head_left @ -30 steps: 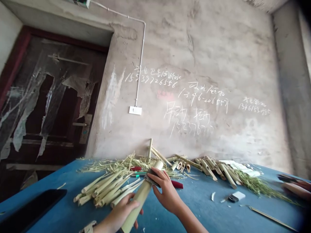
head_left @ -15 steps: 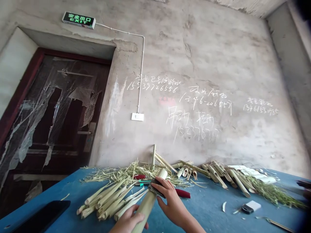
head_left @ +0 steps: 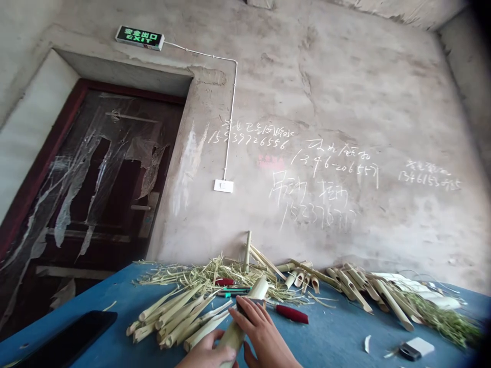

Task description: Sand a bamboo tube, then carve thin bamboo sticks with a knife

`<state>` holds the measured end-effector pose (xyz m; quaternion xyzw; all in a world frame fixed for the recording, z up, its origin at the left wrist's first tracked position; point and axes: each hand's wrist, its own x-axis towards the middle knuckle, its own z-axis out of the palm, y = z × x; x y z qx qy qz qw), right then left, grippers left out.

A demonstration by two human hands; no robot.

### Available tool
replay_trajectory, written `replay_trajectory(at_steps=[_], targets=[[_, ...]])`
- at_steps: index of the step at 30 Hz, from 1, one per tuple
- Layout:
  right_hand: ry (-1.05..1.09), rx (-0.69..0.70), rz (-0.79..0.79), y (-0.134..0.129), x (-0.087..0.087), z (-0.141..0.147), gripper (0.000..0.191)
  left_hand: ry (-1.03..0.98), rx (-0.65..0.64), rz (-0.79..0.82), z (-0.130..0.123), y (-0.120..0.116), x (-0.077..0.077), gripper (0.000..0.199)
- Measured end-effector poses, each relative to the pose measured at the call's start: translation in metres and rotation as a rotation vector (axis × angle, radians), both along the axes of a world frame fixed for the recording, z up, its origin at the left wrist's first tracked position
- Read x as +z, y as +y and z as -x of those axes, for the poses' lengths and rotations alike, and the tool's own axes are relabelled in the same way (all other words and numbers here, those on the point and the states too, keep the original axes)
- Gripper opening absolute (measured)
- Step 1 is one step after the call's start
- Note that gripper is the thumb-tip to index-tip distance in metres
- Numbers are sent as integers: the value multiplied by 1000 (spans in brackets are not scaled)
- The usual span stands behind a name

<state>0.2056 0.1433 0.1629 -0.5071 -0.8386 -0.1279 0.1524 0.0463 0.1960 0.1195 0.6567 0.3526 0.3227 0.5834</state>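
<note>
My left hand [head_left: 210, 351] is wrapped round the lower part of a thick pale-green bamboo tube [head_left: 258, 289], which slants up and away from me. On top of the tube, my right hand [head_left: 263, 332] presses a dark pad [head_left: 242, 303] to it, fingers bent over. The pad is mostly covered, so its exact kind is unclear. Beyond it lie a tool with a red handle [head_left: 292, 314] and a green-and-dark cutter-like tool [head_left: 230, 292]. Just left of the tube is a bundle of cut, pale stalks [head_left: 172, 319].
Loose shavings [head_left: 184, 276] are heaped near the wall. Angled-cut bamboo pieces [head_left: 355, 289] and green shreds [head_left: 447, 317] lie at the right. A black phone-like slab [head_left: 72, 340] rests at the left, and a white-and-black small object [head_left: 417, 349] at the right, on the blue table [head_left: 326, 332].
My right hand, with the pad, has come down the tube closer to my left hand. The left hand keeps its hold. The camera view has shifted a little to the left.
</note>
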Motion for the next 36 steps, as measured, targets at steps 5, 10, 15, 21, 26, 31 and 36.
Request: replay_trajectory(at_steps=[5, 10, 15, 21, 26, 31, 36], targets=[[-169, 58, -71, 13, -9, 8, 84, -29, 92, 74, -1, -5, 2, 22], [-287, 169, -458, 26, -14, -3, 74, -53, 18, 236, 1, -10, 5, 41], [-348, 159, -717, 36, -31, -24, 70, -18, -2, 165, 5, -25, 15, 36], [-341, 90, -729, 39, -32, -43, 72, -24, -76, 138, 8, -30, 13, 39], [-270, 110, -627, 34, -22, -68, 61, 28, -138, 39, 12, -43, 15, 43], [-225, 193, -575, 42, -29, -78, 45, 173, -127, -106, 13, -52, 24, 41], [-230, 136, -539, 39, -27, -75, 43, 538, -166, -451, 9, -47, 33, 45]])
